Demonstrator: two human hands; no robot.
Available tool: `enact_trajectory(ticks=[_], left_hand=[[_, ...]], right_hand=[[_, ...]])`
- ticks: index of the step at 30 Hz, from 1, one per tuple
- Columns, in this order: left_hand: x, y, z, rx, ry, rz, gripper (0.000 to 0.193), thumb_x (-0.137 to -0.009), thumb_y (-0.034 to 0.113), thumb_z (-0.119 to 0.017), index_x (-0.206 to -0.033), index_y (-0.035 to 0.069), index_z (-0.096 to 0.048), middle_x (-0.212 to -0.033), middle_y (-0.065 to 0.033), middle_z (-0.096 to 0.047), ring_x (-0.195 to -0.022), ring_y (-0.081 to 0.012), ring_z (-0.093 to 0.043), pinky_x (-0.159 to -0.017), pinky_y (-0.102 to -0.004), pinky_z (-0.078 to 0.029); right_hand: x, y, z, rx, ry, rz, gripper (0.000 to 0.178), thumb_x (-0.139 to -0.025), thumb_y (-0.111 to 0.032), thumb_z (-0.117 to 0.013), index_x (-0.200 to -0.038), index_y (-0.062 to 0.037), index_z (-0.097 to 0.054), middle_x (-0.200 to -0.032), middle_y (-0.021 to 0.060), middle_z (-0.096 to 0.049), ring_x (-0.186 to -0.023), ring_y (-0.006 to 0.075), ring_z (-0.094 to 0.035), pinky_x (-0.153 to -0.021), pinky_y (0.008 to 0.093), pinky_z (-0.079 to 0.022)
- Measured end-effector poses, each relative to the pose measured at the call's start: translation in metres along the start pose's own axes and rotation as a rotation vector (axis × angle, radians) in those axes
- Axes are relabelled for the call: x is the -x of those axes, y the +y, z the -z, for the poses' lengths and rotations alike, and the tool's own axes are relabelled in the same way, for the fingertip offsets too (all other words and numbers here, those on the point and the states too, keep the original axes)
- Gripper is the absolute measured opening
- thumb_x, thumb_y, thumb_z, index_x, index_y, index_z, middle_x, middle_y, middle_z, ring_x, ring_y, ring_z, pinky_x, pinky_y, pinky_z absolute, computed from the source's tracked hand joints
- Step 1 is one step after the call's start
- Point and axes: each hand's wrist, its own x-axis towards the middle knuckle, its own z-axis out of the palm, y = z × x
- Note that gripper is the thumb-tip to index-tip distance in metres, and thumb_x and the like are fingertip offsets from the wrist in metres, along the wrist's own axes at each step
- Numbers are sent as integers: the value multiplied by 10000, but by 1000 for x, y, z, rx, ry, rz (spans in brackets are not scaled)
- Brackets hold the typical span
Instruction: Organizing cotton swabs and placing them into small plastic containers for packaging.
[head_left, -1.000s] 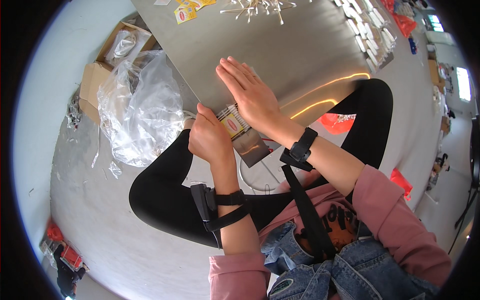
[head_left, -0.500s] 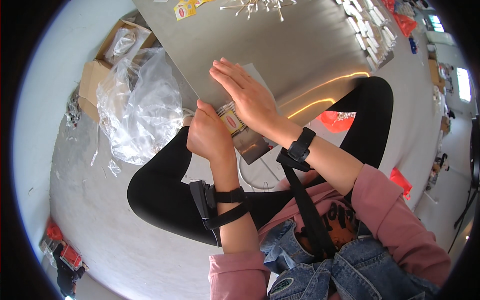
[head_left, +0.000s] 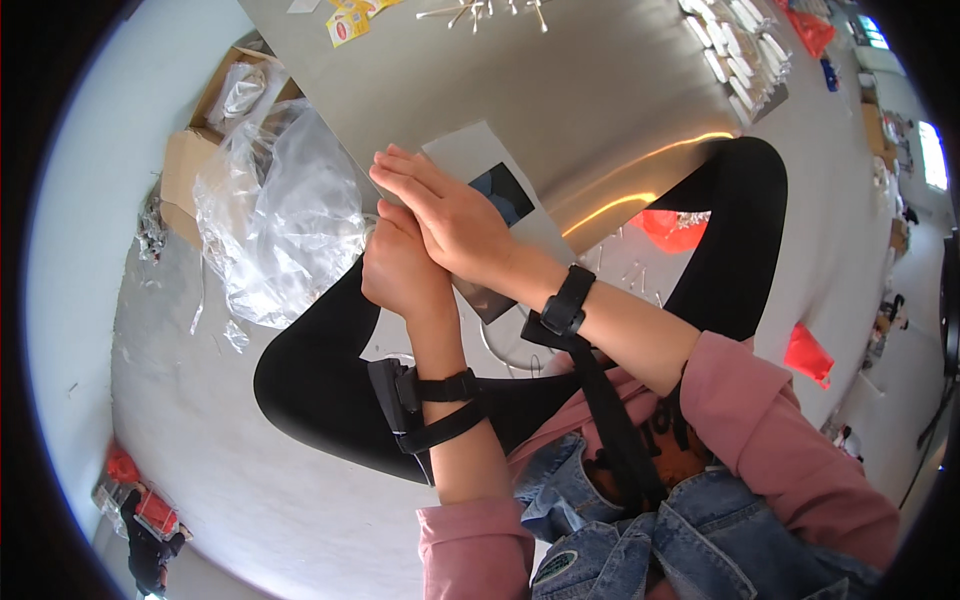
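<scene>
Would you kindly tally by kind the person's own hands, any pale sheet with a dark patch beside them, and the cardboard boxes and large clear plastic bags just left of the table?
Hands: 2 (left hand, right hand)
Pale sheet with a dark patch: 1
Cardboard box: 1
Large clear plastic bag: 1
Total: 5

From your head, the left fisheye camera looks steeply down past your forearms (head_left: 628,338) at your nearby hands (head_left: 462,228), with the worktop (head_left: 570,95) stretching beyond them.
</scene>
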Motion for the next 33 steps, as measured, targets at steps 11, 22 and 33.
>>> enact_trajectory(ticks=[11,22,33], left_hand=[[5,-9,78,133,-342,-534,659,-710,144,-866,-1320,97,-620,-1343,-117,-549,-1221,-335,-515,-1036,-457,-429],[2,-22,68,293,-415,-468,778,-605,68,-907,-1325,108,-617,-1254,-112,-520,-1181,-322,-523,-1000,-422,-470],[-3,-37,59,428,-375,-407,623,-703,83,-864,-1275,70,-620,-1163,-139,-547,-1116,-318,-537,-941,-423,-471]], right_hand=[[18,18,50,-700,196,-321,512,-1104,-341,-405,-1464,22,-434,-1487,176,-485,-1403,255,-444,-1167,352,-325],[24,3,32,-725,81,-364,452,-1095,-195,-426,-1505,-7,-384,-1546,142,-418,-1455,230,-380,-1221,400,-287],[38,5,59,-235,-55,-229,476,-912,111,-564,-1353,-65,-554,-1336,54,-565,-1220,172,-565,-989,325,-479]])
